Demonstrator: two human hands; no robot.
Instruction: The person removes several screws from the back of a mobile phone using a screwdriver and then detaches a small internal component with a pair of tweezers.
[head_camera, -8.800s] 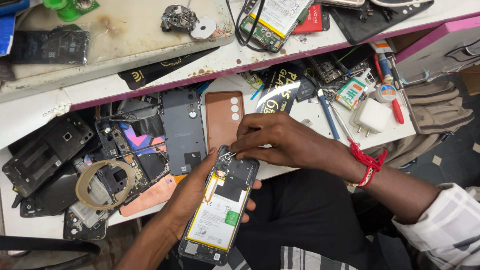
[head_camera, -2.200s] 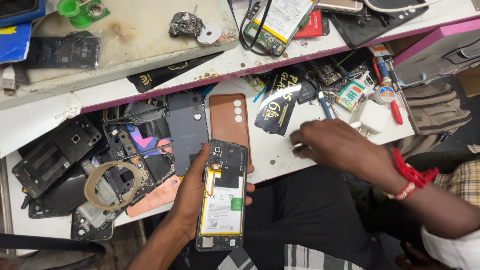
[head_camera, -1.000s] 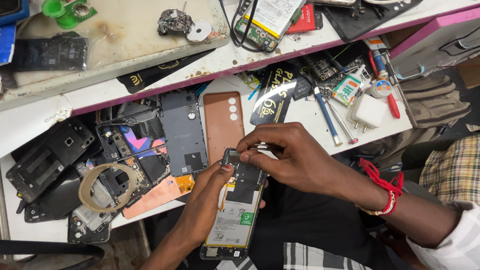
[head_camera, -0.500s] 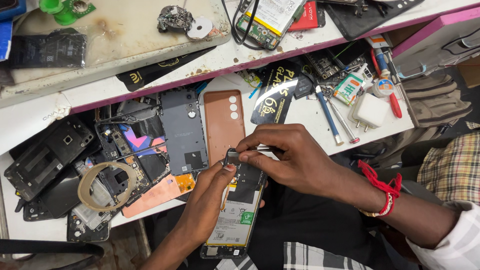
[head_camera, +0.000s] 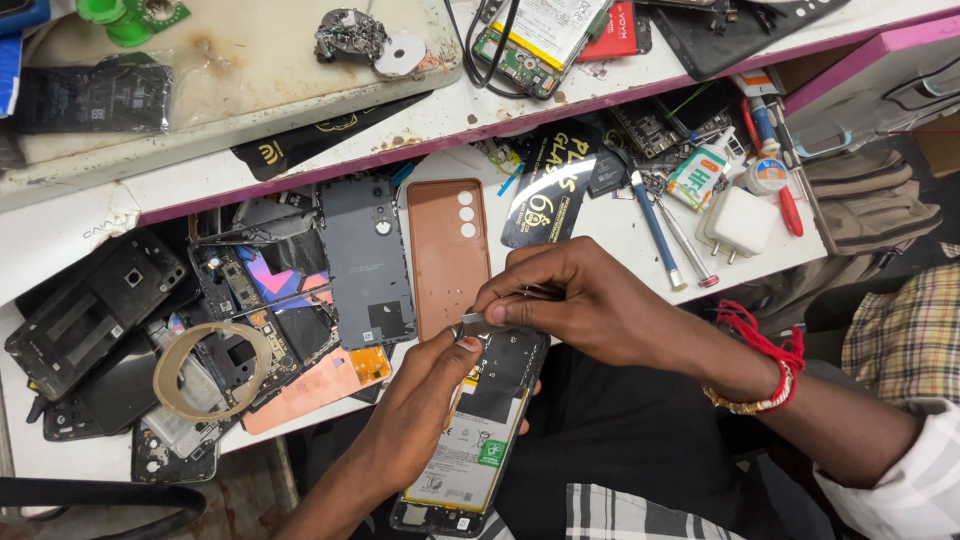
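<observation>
The white, scuffed surface (head_camera: 620, 225) is crowded with flat phone shells, among them a smooth brown back cover (head_camera: 446, 252). Below its edge, over the lap, the left hand (head_camera: 420, 410) cradles an opened phone (head_camera: 478, 425), fingers wrapped around its glossy battery side. The right hand (head_camera: 585, 300) has its fingers pinched shut on thin metal tweezers (head_camera: 500, 312) at the phone's top. A steady, light grip suits so small a part.

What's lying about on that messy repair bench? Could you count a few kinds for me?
Opened phone in the left hand: 1
Tweezers in the right hand: 1
Brown back cover: 1
White charger plug: 1
Tape ring: 1
Total: 5
</observation>
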